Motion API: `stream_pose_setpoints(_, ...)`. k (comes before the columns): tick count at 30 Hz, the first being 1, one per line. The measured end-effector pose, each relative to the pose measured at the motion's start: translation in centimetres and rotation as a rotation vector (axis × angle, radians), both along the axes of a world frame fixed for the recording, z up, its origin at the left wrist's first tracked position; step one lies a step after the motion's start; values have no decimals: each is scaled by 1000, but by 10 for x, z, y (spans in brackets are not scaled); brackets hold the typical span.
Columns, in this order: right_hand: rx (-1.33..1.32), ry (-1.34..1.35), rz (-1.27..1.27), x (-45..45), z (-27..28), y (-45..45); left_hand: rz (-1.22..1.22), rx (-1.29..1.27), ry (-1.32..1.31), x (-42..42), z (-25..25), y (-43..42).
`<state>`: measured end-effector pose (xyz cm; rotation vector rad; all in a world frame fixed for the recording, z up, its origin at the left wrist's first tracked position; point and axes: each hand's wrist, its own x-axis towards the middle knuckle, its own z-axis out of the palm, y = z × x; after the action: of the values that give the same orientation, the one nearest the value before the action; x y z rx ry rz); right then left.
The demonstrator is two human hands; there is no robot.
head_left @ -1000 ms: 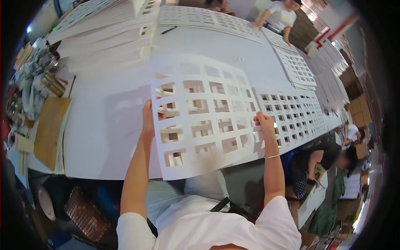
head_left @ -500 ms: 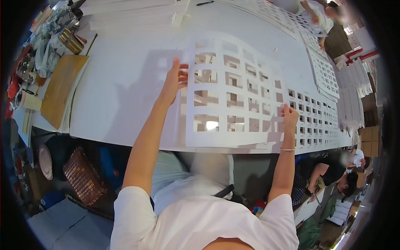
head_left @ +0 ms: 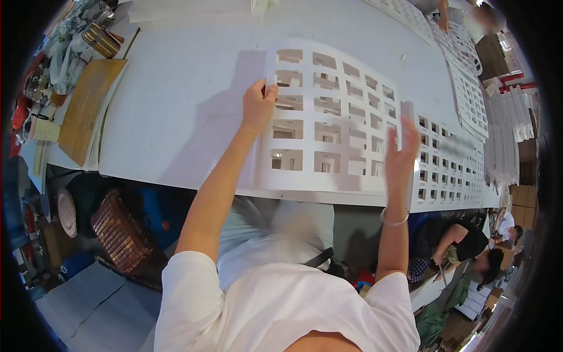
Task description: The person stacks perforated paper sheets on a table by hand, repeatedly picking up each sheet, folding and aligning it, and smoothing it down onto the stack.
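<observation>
A white sheet with rows of rectangular cut-outs point(head_left: 308, 130) stands a little raised over the table, its openings showing pale printed pictures behind. My left hand point(head_left: 259, 107) is closed on the sheet's left edge, thumb toward me. Beside the right edge, my right hand point(head_left: 403, 144) is raised with its fingers apart; motion blurs it, and whether it touches the edge is unclear. To the right of that hand lie white sheets with smaller windows and dark pictures point(head_left: 428, 202).
The white table point(head_left: 170, 105) carries a stack of white sheets point(head_left: 193, 10) at the back. On the left are a brown board point(head_left: 91, 111) and a gold tin point(head_left: 101, 40). A woven chair back point(head_left: 120, 240) stands below. Other people work at the right.
My left hand has closed on the sheet's left edge after being spread beside it. My right hand has let go of the right edge, opening and rising. The sheet has shifted slightly upward.
</observation>
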<state>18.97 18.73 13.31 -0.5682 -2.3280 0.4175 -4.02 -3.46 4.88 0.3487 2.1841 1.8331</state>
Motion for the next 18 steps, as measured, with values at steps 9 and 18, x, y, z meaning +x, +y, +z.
stream_pose_setpoints(9, 118, -328, 699, -12, -70, -176, 58, -127, 119, 8, 2, 2)
stream_pose_setpoints(18, 64, -402, 655, -10, -96, -188, -165, -654, 860, -10, -13, 27)
